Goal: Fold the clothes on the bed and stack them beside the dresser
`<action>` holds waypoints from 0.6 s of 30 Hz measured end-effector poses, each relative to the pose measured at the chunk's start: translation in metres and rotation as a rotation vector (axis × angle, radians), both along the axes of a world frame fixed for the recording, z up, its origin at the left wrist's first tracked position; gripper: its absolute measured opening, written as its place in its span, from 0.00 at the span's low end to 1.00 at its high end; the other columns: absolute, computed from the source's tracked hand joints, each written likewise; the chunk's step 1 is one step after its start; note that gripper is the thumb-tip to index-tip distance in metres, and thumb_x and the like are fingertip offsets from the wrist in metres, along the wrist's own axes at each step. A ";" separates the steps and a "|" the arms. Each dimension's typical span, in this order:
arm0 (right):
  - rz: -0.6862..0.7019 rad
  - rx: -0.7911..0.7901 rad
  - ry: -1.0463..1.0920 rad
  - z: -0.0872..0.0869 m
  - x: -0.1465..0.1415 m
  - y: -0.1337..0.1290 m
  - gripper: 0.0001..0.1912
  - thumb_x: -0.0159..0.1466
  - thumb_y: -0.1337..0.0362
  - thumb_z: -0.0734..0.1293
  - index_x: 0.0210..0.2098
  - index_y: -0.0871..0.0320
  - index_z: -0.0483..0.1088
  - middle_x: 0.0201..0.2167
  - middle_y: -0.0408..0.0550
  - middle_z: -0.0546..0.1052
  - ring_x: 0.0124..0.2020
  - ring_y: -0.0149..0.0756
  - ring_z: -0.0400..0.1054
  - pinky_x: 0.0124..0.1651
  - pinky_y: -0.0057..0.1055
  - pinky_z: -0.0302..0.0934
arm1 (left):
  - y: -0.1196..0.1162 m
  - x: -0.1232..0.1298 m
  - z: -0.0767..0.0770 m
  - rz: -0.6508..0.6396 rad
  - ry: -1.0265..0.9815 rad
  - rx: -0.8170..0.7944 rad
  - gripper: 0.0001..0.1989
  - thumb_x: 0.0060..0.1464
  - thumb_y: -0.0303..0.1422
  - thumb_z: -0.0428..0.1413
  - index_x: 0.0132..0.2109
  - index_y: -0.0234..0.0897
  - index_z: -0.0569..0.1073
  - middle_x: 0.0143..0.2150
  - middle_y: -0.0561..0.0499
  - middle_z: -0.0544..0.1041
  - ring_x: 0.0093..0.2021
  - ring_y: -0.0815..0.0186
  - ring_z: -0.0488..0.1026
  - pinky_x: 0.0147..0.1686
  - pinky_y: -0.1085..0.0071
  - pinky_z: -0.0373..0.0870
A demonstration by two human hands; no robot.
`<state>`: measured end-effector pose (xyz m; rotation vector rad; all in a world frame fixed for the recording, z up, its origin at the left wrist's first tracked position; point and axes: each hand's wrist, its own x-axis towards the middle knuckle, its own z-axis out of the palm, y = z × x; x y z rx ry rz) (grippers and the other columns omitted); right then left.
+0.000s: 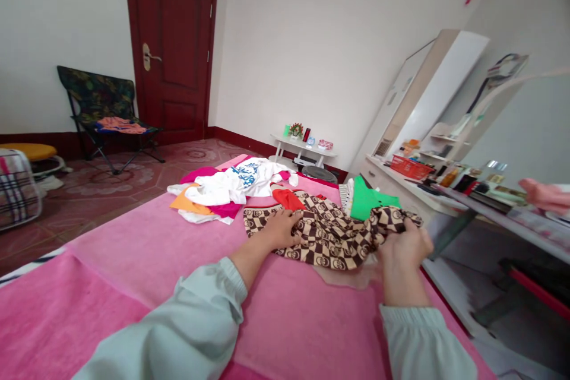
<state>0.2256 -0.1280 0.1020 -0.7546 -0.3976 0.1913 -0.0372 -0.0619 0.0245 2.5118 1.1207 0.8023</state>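
Partly under the left hand's (281, 230) spread fingers, checkered cloth (329, 237), bunched within the right's (406, 243) closed fingers.

Surface check: mostly soft matt cloth

Checkered garment (329, 234): thin cloth, smooth-looking, slight sheen, wrinkled. White shirt (253, 178): matt cloth, creased. Bed cover (187, 249): plush-looking fabric, matt. Door (173, 41): dark red, wood-look, smooth with some sheen; handle (146, 57) metal, shiny. Red basket (410, 167): plastic. Cabinet (439, 83): smooth, glossy white side. Wall (312, 41): matt, smooth. Floor (178, 169): patterned tile, glossy.
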 end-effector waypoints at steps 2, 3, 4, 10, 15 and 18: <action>-0.004 -0.015 0.001 -0.003 -0.005 0.005 0.10 0.48 0.70 0.65 0.23 0.57 0.55 0.21 0.35 0.65 0.23 0.28 0.67 0.25 0.25 0.66 | -0.001 0.003 -0.004 -0.069 -0.008 -0.004 0.24 0.44 0.41 0.63 0.50 0.43 0.73 0.50 0.45 0.72 0.53 0.49 0.67 0.54 0.54 0.61; -0.019 -0.006 -0.001 -0.002 -0.008 0.006 0.10 0.47 0.69 0.65 0.23 0.57 0.56 0.21 0.35 0.66 0.23 0.28 0.67 0.25 0.25 0.66 | -0.001 0.005 -0.004 -0.091 -0.024 -0.008 0.18 0.44 0.38 0.62 0.45 0.42 0.75 0.47 0.46 0.74 0.50 0.51 0.69 0.52 0.56 0.62; -0.003 -0.009 -0.018 -0.001 -0.010 0.006 0.10 0.47 0.69 0.66 0.23 0.57 0.57 0.22 0.36 0.67 0.23 0.28 0.67 0.25 0.25 0.66 | 0.000 0.007 -0.004 -0.104 -0.043 -0.013 0.13 0.45 0.35 0.62 0.40 0.42 0.76 0.43 0.48 0.75 0.48 0.53 0.70 0.51 0.59 0.64; -0.015 0.013 0.021 0.009 -0.010 -0.004 0.08 0.47 0.69 0.65 0.28 0.59 0.64 0.24 0.39 0.70 0.25 0.29 0.68 0.29 0.28 0.67 | 0.023 -0.005 0.016 0.120 -0.676 -0.185 0.03 0.43 0.29 0.59 0.30 0.36 0.73 0.29 0.51 0.74 0.35 0.61 0.72 0.42 0.66 0.68; -0.058 -0.015 -0.072 0.007 -0.006 -0.003 0.06 0.47 0.68 0.66 0.27 0.59 0.65 0.24 0.39 0.70 0.28 0.31 0.69 0.33 0.30 0.68 | 0.056 -0.043 0.035 0.480 -1.144 -0.215 0.13 0.53 0.35 0.49 0.42 0.33 0.69 0.35 0.49 0.73 0.36 0.64 0.71 0.39 0.68 0.68; -0.020 -0.067 -0.089 0.003 -0.010 -0.001 0.07 0.46 0.66 0.66 0.27 0.59 0.67 0.25 0.40 0.71 0.30 0.31 0.69 0.35 0.30 0.68 | 0.068 -0.055 0.036 0.642 -1.364 -0.249 0.15 0.53 0.36 0.48 0.46 0.32 0.66 0.36 0.50 0.71 0.34 0.67 0.71 0.36 0.70 0.69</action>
